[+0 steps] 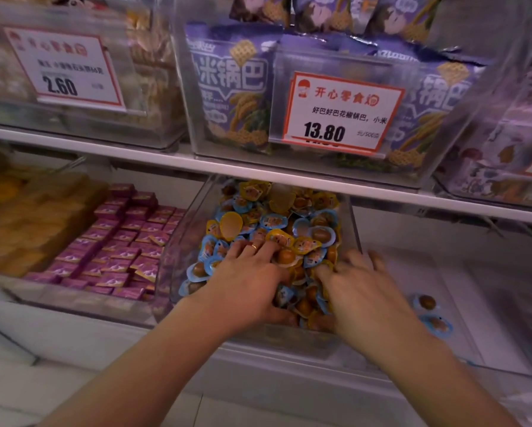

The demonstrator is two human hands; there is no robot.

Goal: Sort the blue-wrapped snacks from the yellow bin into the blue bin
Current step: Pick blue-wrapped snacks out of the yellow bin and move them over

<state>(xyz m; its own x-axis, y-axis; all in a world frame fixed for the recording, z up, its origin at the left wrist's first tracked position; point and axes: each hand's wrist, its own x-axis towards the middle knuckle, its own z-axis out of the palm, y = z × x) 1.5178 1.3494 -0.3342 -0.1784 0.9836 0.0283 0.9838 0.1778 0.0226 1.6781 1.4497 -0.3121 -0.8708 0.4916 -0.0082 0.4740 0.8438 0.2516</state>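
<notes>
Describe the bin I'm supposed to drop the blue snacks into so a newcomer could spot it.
Find the lower shelf under the 13.80 price tag. Right of the heaped bin that both hands are in sits a clear bin. It alone holds only two blue-wrapped snacks.

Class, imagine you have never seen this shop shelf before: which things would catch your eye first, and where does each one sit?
First, the two hands, left hand and right hand, digging into the clear bin of mixed blue- and yellow-wrapped snacks at centre, on the lower shelf. Next, the red-bordered price tag reading 13.80, on the bin of purple bags above. Two blue-wrapped snacks lie apart in the bin to the right.
</notes>
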